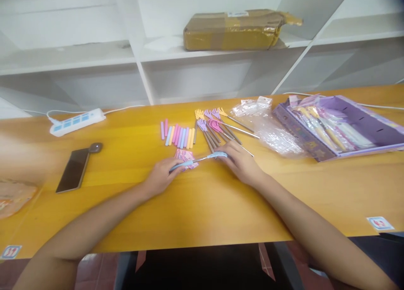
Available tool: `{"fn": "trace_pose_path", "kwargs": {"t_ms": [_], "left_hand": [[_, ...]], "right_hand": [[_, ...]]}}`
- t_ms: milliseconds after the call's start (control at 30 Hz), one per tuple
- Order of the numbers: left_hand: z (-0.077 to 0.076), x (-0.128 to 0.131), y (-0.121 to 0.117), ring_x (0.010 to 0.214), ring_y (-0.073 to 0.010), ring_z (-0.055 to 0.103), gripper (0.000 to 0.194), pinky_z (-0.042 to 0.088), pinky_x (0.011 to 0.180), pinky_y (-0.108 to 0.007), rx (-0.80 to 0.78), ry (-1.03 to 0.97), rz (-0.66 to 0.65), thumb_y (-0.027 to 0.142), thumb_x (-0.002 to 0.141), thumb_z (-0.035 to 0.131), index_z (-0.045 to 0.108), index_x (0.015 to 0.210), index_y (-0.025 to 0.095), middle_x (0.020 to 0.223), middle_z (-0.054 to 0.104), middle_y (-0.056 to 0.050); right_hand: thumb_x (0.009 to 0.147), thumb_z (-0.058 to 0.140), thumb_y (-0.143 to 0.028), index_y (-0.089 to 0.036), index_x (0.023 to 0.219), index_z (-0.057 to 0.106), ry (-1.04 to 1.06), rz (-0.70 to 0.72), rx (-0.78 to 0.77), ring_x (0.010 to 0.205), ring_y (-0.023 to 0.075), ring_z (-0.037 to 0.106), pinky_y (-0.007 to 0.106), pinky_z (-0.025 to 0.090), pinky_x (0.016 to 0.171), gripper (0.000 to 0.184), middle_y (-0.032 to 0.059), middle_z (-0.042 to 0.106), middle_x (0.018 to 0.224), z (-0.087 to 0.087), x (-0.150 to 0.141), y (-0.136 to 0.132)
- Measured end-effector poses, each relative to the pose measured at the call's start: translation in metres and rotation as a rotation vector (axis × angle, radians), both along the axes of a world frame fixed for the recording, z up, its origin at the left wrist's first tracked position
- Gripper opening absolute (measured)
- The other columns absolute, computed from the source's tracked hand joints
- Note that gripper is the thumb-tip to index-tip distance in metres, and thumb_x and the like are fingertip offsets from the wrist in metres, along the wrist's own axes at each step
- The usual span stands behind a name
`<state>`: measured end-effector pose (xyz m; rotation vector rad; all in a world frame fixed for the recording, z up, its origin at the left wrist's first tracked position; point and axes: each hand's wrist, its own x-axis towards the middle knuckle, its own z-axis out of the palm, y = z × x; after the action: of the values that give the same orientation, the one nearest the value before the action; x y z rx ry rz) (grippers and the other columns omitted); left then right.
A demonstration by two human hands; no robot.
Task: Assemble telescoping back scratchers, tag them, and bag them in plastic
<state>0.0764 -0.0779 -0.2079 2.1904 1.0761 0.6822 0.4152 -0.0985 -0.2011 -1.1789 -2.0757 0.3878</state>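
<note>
Two bare forearms stretch across the yellow-brown wooden table, left hand clamped round the light-blue handle of a metal-shafted, claw-headed scratcher, right hand gripping its blue head, over pink printed cards; pastel cylindrical tubes lie just beyond.

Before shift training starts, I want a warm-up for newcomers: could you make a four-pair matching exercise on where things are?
1. blue scratcher
2. taped parcel
3. dark phone
4. purple box

A. on the shelf
B. far right, holding packets
C. between left hand and right hand
D. left, near the power strip

Pairs: 1-C, 2-A, 3-D, 4-B
</note>
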Motion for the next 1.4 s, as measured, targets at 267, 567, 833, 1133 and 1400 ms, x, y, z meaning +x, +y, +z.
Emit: {"fn": "trace_pose_path", "kwargs": {"t_ms": [267,567,833,1133,1400], "left_hand": [[-0.007,-0.001,-0.001,0.098,-0.0211,0.076,0.042,0.061,0.089,-0.033,0.369,0.125,-0.121,0.045,0.118,0.043,0.077,0.128,0.022,0.107,0.081,-0.008],[0.116,-0.007,0.019,0.086,-0.0222,0.071,0.041,0.052,0.075,-0.033,0.649,0.461,0.0,0.045,0.117,0.045,0.076,0.109,0.019,0.096,0.077,-0.008],[0.176,-0.013,-0.002,0.092,-0.0236,0.07,0.024,0.053,0.079,-0.037,0.83,0.415,0.046,0.036,0.113,0.056,0.077,0.114,0.023,0.101,0.078,-0.007],[0.167,-0.009,0.011,0.085,-0.0227,0.066,0.022,0.049,0.073,-0.036,0.876,0.494,-0.002,0.031,0.113,0.056,0.075,0.11,0.021,0.092,0.074,-0.007],[0.181,-0.046,0.025,0.083,-0.0255,0.063,0.025,0.044,0.068,-0.04,0.976,0.558,0.128,0.036,0.113,0.055,0.077,0.105,0.027,0.088,0.071,-0.007]], "right_hand": [[0.112,0.059,-0.034,-0.025,0.125,0.077,-0.081,-0.01,0.175,0.108,0.0212,0.07,0.038,0.062,0.095,0.024,0.0117,0.068,0.117,-0.008,0.003,-0.001],[0.113,0.057,-0.032,-0.023,0.124,0.076,-0.396,-0.171,0.461,0.091,0.0169,0.07,0.028,0.048,0.068,0.024,0.009,0.073,0.12,0.112,-0.012,0.011],[0.114,0.057,-0.032,-0.022,0.123,0.075,-0.411,-0.121,0.597,0.081,0.0127,0.062,0.027,0.042,0.067,0.023,0.0066,0.072,0.113,0.151,-0.019,0.011],[0.113,0.06,-0.026,-0.023,0.113,0.076,-0.51,-0.085,0.755,0.081,0.0134,0.062,0.03,0.043,0.074,0.017,0.0029,0.076,0.104,0.146,-0.016,0.025],[0.113,0.061,-0.04,-0.024,0.103,0.079,-0.411,-0.254,0.795,0.078,0.0135,0.06,0.028,0.042,0.068,0.026,0.0053,0.07,0.091,0.143,0.031,0.052]]}}
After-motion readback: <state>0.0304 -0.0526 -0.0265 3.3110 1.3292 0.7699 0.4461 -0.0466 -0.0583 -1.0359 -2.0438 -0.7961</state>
